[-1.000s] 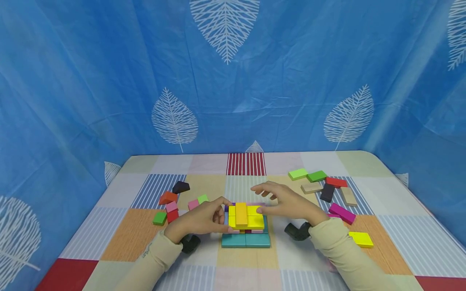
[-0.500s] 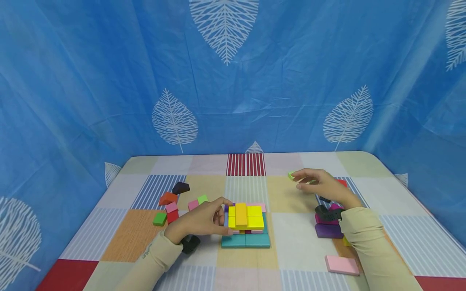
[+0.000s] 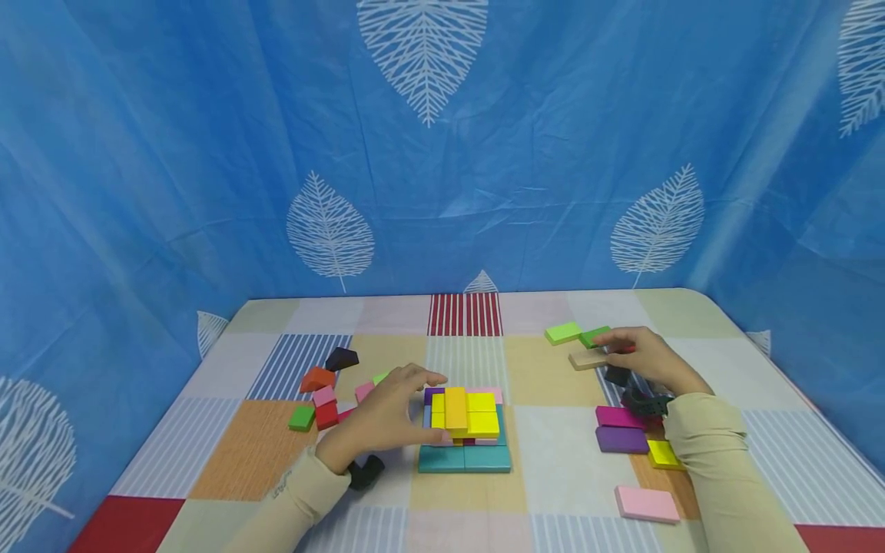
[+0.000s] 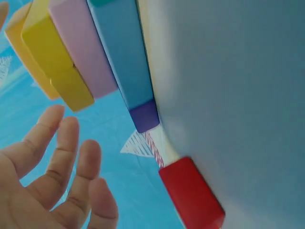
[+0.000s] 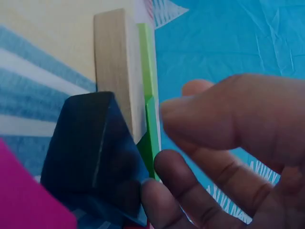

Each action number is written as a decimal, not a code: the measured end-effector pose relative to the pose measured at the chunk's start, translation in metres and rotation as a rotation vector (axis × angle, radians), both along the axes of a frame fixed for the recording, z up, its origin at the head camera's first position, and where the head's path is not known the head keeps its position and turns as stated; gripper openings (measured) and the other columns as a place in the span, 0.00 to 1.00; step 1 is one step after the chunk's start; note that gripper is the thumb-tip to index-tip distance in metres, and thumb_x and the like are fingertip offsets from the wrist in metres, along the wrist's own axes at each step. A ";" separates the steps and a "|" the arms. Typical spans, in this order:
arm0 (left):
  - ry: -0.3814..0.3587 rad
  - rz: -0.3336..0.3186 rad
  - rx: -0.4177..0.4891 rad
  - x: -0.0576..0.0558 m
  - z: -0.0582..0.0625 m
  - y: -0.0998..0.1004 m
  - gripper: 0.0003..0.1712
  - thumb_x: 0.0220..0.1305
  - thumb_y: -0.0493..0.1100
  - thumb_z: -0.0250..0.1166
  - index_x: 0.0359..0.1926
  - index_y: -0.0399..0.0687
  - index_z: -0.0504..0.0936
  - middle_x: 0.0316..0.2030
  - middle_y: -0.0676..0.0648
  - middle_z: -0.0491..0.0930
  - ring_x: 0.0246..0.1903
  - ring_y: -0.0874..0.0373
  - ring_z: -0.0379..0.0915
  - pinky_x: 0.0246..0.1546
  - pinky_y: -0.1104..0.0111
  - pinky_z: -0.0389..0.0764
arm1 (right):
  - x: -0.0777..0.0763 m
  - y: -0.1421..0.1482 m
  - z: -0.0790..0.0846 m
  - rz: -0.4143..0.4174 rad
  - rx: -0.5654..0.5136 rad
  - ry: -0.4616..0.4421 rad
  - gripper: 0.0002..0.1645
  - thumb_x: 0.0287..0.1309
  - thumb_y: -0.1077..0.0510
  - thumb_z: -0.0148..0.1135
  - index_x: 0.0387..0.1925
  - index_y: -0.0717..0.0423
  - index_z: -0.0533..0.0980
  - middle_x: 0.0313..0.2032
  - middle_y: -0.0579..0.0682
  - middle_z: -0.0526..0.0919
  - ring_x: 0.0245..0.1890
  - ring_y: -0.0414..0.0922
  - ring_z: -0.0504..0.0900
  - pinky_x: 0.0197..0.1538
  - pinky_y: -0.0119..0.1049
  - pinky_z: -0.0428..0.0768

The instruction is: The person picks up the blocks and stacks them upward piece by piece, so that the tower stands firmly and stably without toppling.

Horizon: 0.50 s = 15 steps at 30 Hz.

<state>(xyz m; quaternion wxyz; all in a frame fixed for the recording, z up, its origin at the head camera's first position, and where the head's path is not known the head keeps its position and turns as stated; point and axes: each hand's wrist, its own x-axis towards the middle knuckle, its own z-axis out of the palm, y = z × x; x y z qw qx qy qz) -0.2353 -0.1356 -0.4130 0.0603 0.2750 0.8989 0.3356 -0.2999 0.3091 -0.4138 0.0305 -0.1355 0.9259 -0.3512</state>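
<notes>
A stack of coloured wooden blocks stands mid-table, with an orange block (image 3: 455, 409) on top of yellow blocks (image 3: 483, 424) and teal blocks (image 3: 487, 458) at its base. My left hand (image 3: 383, 411) curves beside the stack's left side, thumb and fingers apart; in the left wrist view its fingers hold nothing. My right hand (image 3: 646, 357) is over the loose blocks at the right. In the right wrist view its relaxed fingers hold nothing, close to a black block (image 5: 78, 143), a bare-wood block (image 5: 113, 57) and a green block (image 5: 151, 143).
Left of the stack lie several small blocks, among them a black one (image 3: 342, 359), an orange-red one (image 3: 317, 379) and a green one (image 3: 301, 418). Magenta (image 3: 619, 417), purple (image 3: 622, 440), yellow (image 3: 662, 455) and pink (image 3: 648, 504) blocks lie near the right forearm.
My right hand has moved from beside the stack out to the right, over the loose blocks. My left hand stays by the stack, its fingers raised slightly.
</notes>
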 end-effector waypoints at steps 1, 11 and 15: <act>0.008 -0.002 -0.009 0.000 -0.001 0.001 0.45 0.56 0.59 0.83 0.70 0.44 0.80 0.64 0.42 0.78 0.62 0.43 0.74 0.62 0.40 0.79 | 0.000 0.000 0.000 -0.009 0.018 0.000 0.18 0.66 0.72 0.68 0.56 0.75 0.82 0.55 0.74 0.83 0.52 0.67 0.83 0.56 0.62 0.86; 0.006 -0.023 -0.037 0.003 -0.001 0.005 0.42 0.61 0.58 0.81 0.70 0.44 0.79 0.66 0.42 0.80 0.65 0.43 0.72 0.67 0.38 0.75 | -0.001 -0.006 -0.003 -0.012 0.111 0.000 0.20 0.63 0.69 0.70 0.55 0.74 0.82 0.37 0.58 0.80 0.33 0.49 0.70 0.33 0.39 0.70; -0.009 -0.022 -0.037 0.003 -0.001 0.006 0.41 0.62 0.57 0.81 0.70 0.44 0.79 0.64 0.43 0.81 0.63 0.44 0.73 0.67 0.39 0.75 | 0.000 -0.008 -0.004 0.003 0.129 0.021 0.17 0.63 0.67 0.72 0.52 0.73 0.84 0.42 0.62 0.85 0.35 0.50 0.75 0.36 0.41 0.75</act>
